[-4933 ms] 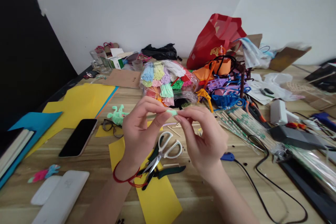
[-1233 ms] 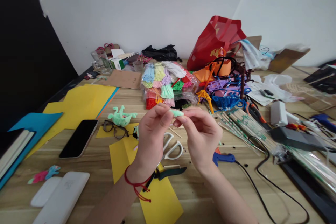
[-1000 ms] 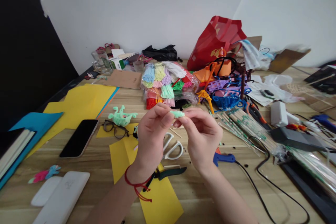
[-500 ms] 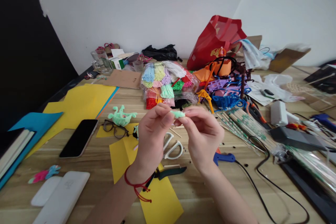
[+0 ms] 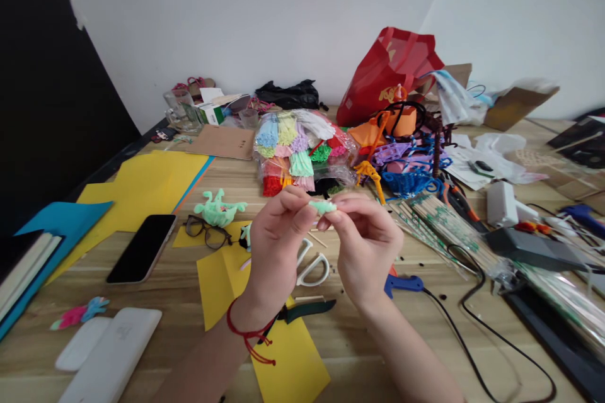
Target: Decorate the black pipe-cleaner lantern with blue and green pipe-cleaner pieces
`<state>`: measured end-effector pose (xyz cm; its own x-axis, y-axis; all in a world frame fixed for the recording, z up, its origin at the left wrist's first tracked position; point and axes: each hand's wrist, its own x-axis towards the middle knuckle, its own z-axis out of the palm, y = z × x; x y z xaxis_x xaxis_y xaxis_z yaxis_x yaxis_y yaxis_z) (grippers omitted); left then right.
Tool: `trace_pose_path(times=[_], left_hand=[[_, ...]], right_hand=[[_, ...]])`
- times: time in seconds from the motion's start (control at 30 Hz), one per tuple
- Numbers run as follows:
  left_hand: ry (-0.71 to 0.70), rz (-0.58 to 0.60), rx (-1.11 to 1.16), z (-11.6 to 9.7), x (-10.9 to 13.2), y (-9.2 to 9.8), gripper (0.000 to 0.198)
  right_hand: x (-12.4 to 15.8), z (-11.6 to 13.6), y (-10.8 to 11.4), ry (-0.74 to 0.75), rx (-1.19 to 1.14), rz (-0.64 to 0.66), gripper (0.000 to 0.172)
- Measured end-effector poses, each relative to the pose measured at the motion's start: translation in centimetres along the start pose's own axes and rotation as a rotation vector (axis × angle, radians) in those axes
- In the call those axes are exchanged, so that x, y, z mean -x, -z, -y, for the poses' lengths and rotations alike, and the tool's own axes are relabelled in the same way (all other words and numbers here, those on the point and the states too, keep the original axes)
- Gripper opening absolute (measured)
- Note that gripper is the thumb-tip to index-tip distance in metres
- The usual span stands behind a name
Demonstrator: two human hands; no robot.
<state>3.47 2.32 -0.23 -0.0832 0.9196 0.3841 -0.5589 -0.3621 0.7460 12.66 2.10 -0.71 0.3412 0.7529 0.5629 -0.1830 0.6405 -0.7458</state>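
Between my two hands, above the table, is a small light-green fuzzy piece (image 5: 323,206), likely bent pipe cleaner. My left hand (image 5: 278,233) pinches its left end between thumb and fingers; a red cord circles that wrist. The other end is pinched by my right hand (image 5: 366,236). Below and behind the hands lie white-handled scissors (image 5: 316,271), partly covered, and dark-green-handled pliers or cutters (image 5: 309,310) on folded yellow paper (image 5: 290,368). A larger light-green pipe-cleaner figure (image 5: 218,209) rests to the left, behind a pair of glasses (image 5: 208,232).
A bag of coloured pipe cleaners (image 5: 302,145) lies at the back. A blue glue gun (image 5: 405,285) with a black cord sits right of my right hand. A phone (image 5: 142,249) and a white power bank (image 5: 113,356) lie left. A red bag (image 5: 378,75) stands behind.
Both hands keep their pinch on the light-green piece. My left hand and the piece have shifted very slightly to the right.
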Motion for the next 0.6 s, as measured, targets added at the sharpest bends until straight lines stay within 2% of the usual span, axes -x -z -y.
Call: trace_pose_path(times=[0.37,0.6], left_hand=[[-0.1,-0.031,-0.024,0.4,0.6,-0.5,0.024],[-0.171,-0.101,-0.025,1.2,1.2,-0.6,0.02]], right_hand=[[0.2,0.5,-0.3,-0.046,-0.014,-0.013,0.01],[0.2,0.7,-0.4,-0.124,-0.103,0.009,0.01]])
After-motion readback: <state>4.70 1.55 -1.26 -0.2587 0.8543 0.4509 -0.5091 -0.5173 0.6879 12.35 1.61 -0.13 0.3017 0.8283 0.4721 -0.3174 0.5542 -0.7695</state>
